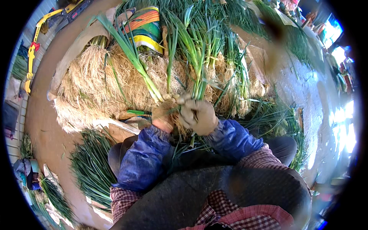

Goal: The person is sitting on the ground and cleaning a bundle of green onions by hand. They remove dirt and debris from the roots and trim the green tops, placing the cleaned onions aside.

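Observation:
My left hand [163,114], in a soiled glove, grips a few green onions [148,83] near their pale bases. Their long green leaves point up and away from me. Thin roots [179,123] hang down between my two hands. Close beside, my gloved right hand [199,116] has its fingers curled at the onion bases; motion blur hides whether anything is pinched there. Just beyond it stand more green onions [198,63], some tied in bunches. A wide heap of green onions with dense straw-coloured roots [95,77] faces me.
A colourful printed sack [146,28] lies over the heap. Cut green leaves [270,118] are scattered at the right, and a green onion pile [92,166] lies by my left knee. A yellow machine arm [33,49] stands far left; wet floor [304,95] shines at right.

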{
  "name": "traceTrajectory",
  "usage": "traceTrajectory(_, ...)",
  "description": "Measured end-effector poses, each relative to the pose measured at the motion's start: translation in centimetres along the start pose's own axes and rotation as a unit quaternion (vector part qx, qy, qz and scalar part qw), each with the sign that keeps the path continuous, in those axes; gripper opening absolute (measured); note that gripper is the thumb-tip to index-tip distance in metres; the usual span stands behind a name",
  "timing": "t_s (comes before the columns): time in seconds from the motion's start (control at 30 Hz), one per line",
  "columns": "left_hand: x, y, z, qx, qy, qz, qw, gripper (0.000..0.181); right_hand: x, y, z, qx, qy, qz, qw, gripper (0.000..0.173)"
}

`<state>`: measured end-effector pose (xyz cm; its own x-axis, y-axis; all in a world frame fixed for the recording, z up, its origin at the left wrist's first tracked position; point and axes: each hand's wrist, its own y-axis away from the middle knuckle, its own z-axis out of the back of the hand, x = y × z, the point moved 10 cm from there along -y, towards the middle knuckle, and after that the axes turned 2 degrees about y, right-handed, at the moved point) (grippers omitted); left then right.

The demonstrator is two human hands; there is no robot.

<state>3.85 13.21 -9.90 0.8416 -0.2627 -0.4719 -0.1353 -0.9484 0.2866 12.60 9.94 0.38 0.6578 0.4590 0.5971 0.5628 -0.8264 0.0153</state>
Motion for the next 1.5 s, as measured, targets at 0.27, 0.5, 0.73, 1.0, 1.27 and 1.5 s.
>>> traceTrajectory(0.27, 0.0, 1.7, -2.2, -0.012, -0.181, -0.030, 0.983, 0.017, 6.3, -4.2, 6.4, -0.270, 0.317, 0.010, 0.909, 0.028)
traceTrajectory(0.5, 1.7, 3.1, -5.3, 0.121, 0.027, 0.074, 0.990, 0.016, 2.9, -8.0, 7.1, -0.111, 0.192, -0.077, 0.972, 0.024)
traceTrajectory(0.73, 2.2, 4.5, -3.1, -0.010, -0.077, 0.071, 0.995, 0.013, 5.3, -7.3, 8.9, -0.219, 0.179, 0.011, 0.959, 0.017)
traceTrajectory(1.0, 1.8, 3.6, -0.8, -0.009, 0.008, 0.078, 0.997, 0.011, 2.5, -0.4, 7.8, -0.075, 0.434, 0.001, 0.898, 0.027)
traceTrajectory(1.27, 2.4, 3.9, -1.0, -0.048, -0.082, 0.080, 0.992, 0.016, 1.8, 7.2, 8.1, -0.039, 0.481, -0.166, 0.860, 0.019)
traceTrajectory(1.5, -0.3, 3.5, -3.4, 0.130, 0.044, 0.125, 0.983, 0.026, -0.3, 15.3, 13.0, 0.125, 0.771, -0.309, 0.542, 0.062)
